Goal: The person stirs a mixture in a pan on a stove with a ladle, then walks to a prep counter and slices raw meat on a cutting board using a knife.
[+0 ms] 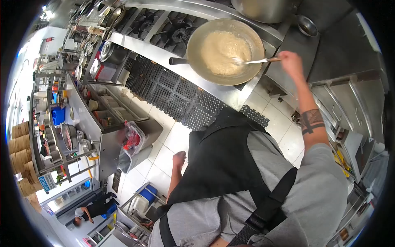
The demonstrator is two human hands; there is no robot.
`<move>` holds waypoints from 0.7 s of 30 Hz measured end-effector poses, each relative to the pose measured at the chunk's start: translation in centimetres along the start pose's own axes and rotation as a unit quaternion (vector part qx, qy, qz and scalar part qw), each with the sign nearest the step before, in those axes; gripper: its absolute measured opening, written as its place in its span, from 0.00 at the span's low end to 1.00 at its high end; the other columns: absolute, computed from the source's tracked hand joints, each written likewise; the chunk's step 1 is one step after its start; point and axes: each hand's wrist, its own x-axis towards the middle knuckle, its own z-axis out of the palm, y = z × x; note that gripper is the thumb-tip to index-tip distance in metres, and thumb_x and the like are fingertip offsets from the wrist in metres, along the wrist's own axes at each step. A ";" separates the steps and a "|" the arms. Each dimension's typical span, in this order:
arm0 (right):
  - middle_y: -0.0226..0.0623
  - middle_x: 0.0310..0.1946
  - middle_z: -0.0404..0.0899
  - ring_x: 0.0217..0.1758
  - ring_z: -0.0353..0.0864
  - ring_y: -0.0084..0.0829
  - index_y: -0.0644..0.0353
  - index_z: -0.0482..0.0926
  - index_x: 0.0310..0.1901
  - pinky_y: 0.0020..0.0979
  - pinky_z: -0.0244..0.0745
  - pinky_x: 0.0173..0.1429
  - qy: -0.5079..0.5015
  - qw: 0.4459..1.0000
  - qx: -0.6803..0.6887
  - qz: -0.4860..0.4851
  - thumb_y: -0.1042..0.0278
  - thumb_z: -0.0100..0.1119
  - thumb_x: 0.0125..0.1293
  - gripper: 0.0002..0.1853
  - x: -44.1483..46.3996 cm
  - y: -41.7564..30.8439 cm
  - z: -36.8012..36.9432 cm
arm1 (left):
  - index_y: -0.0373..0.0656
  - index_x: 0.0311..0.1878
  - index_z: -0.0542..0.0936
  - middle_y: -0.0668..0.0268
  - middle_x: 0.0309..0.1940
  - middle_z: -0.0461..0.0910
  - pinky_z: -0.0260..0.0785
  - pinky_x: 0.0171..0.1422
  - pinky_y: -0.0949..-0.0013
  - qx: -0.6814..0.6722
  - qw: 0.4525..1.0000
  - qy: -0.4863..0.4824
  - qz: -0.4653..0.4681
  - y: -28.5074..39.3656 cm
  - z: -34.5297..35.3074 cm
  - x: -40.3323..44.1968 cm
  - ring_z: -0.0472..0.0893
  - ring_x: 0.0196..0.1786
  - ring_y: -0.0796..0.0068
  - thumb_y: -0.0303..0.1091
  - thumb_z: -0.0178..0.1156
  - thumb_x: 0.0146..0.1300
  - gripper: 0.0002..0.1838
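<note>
My right hand [291, 64] is closed around the brown handle end of a long metal spoon [257, 61]. The spoon's head is partly sunk in a thick beige mixture [224, 47], so its exact shape is hidden. That mixture fills the middle of a large wide pan [197, 61] on the stove; the pan's black handle [177, 61] points left, away from both hands. Low beside my apron, my left hand [179, 159] hangs with curled fingers, touching nothing that I can see.
Black burner grates [179, 35] lie left of the pan, and a big metal pot [263, 9] stands behind it. A small metal bowl [307, 26] sits at right. A perforated black mat [164, 88] covers the floor. Further off at lower left is another person [96, 208].
</note>
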 end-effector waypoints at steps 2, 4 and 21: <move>0.43 0.42 0.90 0.47 0.89 0.48 0.48 0.91 0.46 0.45 0.83 0.53 0.018 1.000 -0.007 0.012 0.58 0.61 0.68 0.12 1.0 0.4 -1.5 | 0.31 0.50 0.88 0.57 0.42 0.89 0.78 0.47 0.63 -0.007 1.000 -0.008 -0.018 -0.2 0.2 0.5 0.87 0.41 0.67 0.37 0.61 0.66 0.19; 0.43 0.42 0.90 0.46 0.90 0.48 0.48 0.91 0.47 0.44 0.84 0.53 0.082 0.996 0.015 -0.026 0.58 0.61 0.68 0.12 1.6 -0.3 -0.6 | 0.31 0.51 0.88 0.57 0.43 0.89 0.78 0.47 0.63 -0.005 0.999 -0.036 -0.019 -0.2 0.4 0.4 0.87 0.41 0.67 0.37 0.61 0.66 0.19; 0.49 0.40 0.87 0.45 0.87 0.54 0.50 0.89 0.47 0.46 0.82 0.50 0.023 0.996 0.032 -0.075 0.62 0.58 0.69 0.12 -1.6 -5.3 6.2 | 0.29 0.50 0.87 0.57 0.42 0.88 0.78 0.46 0.64 0.011 0.998 -0.042 -0.043 0.2 -1.1 2.1 0.86 0.37 0.68 0.34 0.62 0.67 0.18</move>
